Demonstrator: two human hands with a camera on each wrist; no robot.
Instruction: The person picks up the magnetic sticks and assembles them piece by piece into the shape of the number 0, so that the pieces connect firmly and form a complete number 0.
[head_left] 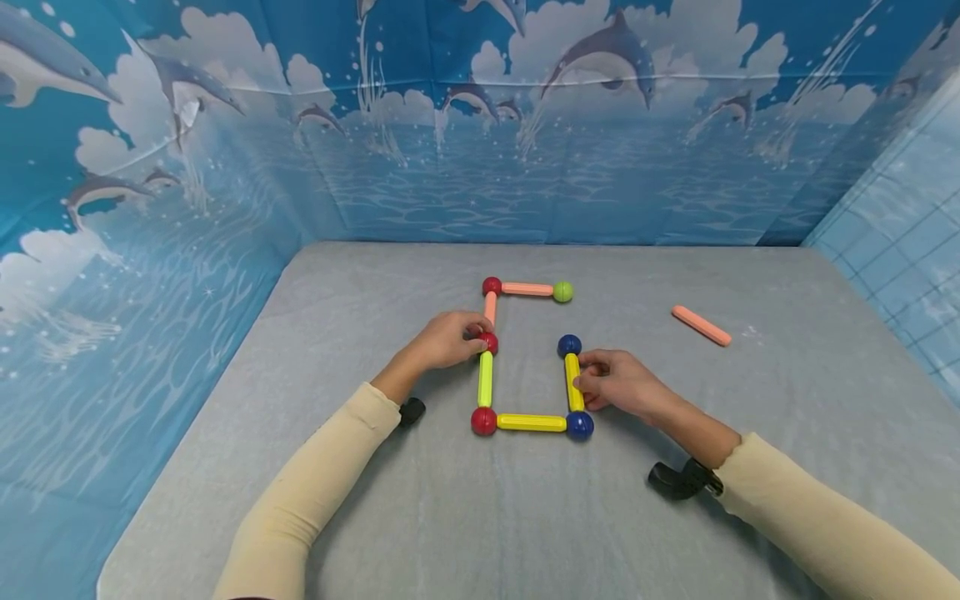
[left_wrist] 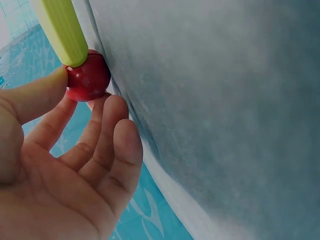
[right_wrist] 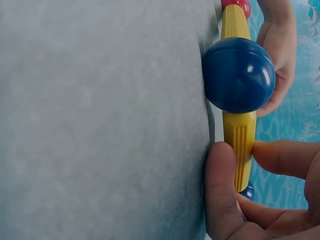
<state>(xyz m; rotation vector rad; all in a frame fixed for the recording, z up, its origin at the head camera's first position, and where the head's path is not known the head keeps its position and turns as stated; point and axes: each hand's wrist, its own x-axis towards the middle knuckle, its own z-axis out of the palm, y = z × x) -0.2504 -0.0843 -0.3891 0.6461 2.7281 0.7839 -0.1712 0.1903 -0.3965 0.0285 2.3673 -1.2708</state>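
Observation:
My left hand [head_left: 453,337] pinches the middle red ball [left_wrist: 89,77] between thumb and fingers. A yellow-green rod [head_left: 485,379] runs from that ball down to a lower red ball [head_left: 483,421]. Above it, a salmon rod [head_left: 491,308] reaches the top red ball [head_left: 492,286]. With thumb and fingertips, my right hand [head_left: 618,383] pinches the upright yellow rod [right_wrist: 239,145]. That rod stands between the near blue ball [right_wrist: 239,75] and the far blue ball [head_left: 569,345]. Another yellow rod [head_left: 532,423] joins the near blue ball to the lower red ball.
At the top, a salmon rod [head_left: 527,289] links the top red ball to a green ball [head_left: 562,292]. A loose salmon rod [head_left: 701,326] lies on the grey table [head_left: 360,292] at the right. A dolphin-print curtain [head_left: 450,183] hangs behind the table.

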